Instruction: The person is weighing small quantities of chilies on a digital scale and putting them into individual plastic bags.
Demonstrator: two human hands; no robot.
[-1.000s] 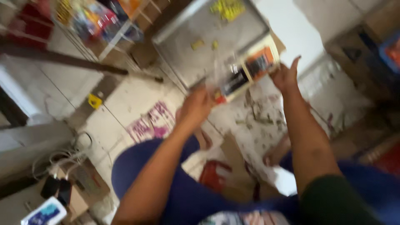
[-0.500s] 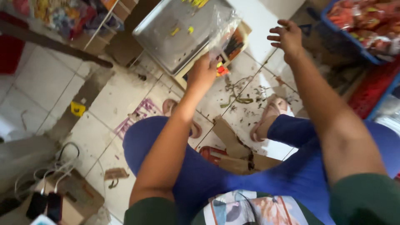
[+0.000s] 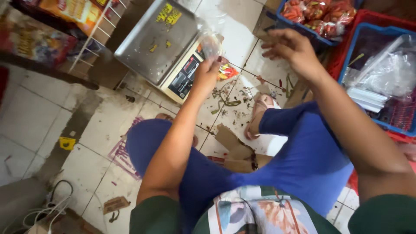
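My left hand [image 3: 206,74] is closed on a clear plastic bag [image 3: 211,38] and holds it up over the front corner of a weighing scale [image 3: 161,40] with a steel pan. My right hand [image 3: 291,48] hovers to the right of the bag with its fingers loosely spread and nothing in it. I sit on the tiled floor in blue trousers, one sandalled foot [image 3: 258,113] stretched out under the hands.
Blue crates [image 3: 342,65] at the right hold bagged red chillies [image 3: 321,14] and clear plastic bags [image 3: 387,71]. Chilli stems and scraps [image 3: 229,100] litter the tiles. A wire rack of snack packets [image 3: 73,19] stands at top left. Cables [image 3: 48,207] lie at bottom left.
The view has swung right, bringing the crates into sight. My left hand has kept the bag near the scale. My right hand has drawn in closer to the bag.
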